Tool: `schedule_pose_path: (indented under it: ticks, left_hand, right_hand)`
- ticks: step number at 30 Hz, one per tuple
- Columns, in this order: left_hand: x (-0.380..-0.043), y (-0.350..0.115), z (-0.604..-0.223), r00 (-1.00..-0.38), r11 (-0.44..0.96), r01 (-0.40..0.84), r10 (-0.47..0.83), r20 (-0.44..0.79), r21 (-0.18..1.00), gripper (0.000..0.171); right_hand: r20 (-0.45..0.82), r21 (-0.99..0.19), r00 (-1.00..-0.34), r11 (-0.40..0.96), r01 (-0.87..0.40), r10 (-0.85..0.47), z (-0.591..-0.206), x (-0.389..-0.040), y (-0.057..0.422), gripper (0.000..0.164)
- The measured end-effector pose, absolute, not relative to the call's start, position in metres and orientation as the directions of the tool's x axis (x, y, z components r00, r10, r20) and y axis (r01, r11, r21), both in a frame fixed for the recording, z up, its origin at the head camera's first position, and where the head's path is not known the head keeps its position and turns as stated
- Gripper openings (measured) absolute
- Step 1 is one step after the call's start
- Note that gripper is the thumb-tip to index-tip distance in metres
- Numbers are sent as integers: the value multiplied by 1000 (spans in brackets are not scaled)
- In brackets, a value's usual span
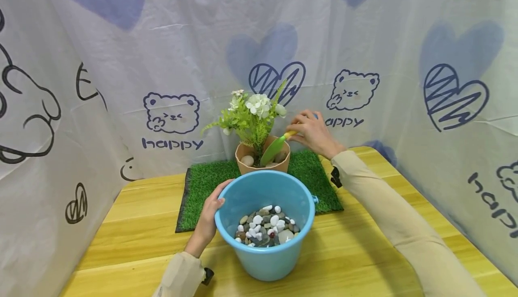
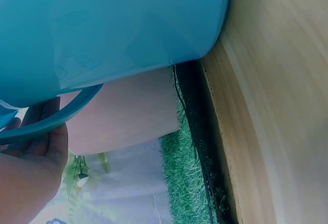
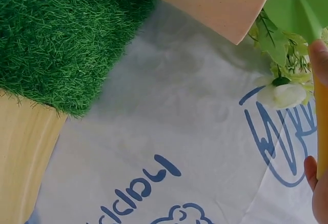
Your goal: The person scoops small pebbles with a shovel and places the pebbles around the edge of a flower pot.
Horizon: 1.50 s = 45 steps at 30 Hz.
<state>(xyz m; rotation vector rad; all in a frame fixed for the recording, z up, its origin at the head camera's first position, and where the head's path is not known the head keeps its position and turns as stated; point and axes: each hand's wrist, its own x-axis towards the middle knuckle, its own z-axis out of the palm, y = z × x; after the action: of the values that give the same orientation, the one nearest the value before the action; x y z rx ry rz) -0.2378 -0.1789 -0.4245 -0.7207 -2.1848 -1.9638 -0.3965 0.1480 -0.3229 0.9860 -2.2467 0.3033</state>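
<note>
A light blue bucket (image 1: 269, 261) with white, grey and brown pebbles (image 1: 265, 227) in it stands at the front of the table. At its left rim my left hand (image 1: 210, 209) grips the edge, and the left wrist view shows a blue handle (image 2: 61, 116) across the fingers. My right hand (image 1: 309, 130) holds a trowel with a green blade (image 1: 273, 151) and a yellow handle (image 3: 322, 126). The blade points down into a tan flowerpot (image 1: 263, 167) behind the bucket. Larger stones (image 1: 247, 160) and a plant with white flowers (image 1: 258, 104) are in the pot; the blade tip is partly hidden.
Under the pot lies a green artificial grass mat (image 1: 206, 193) on the wooden table (image 1: 348, 252). A white curtain (image 1: 174, 59) printed with hearts and bears surrounds the table at the back and sides.
</note>
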Motion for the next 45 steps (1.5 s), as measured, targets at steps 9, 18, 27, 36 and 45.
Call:
schedule_pose_path:
  ticks: [9,18,27,36,45]
  left_hand:
    - [-238,-178,-424,-874,51,432,268,404,900,56]
    - [-238,-177,-424,-867,54,448,270,419,892,56]
    - [-238,-177,-424,-865,58,453,270,423,889,56]
    - [-239,-178,-424,-860,61,457,284,424,887,56]
    - [-239,-178,-424,-863,66,454,281,420,889,56]
  right_hand:
    - [644,-18,-580,747,-664,-500,-327,-393,151,28]
    - [640,-36,-608,771,-636,-471,-332,-390,155,29]
    - [620,-84,-646,781,-618,-445,-333,-385,158,29]
    - [577,-134,-710,811,-570,-404,-337,-382,158,32]
    - [520,-160,-740,802,-575,-427,-342,-377,159,33]
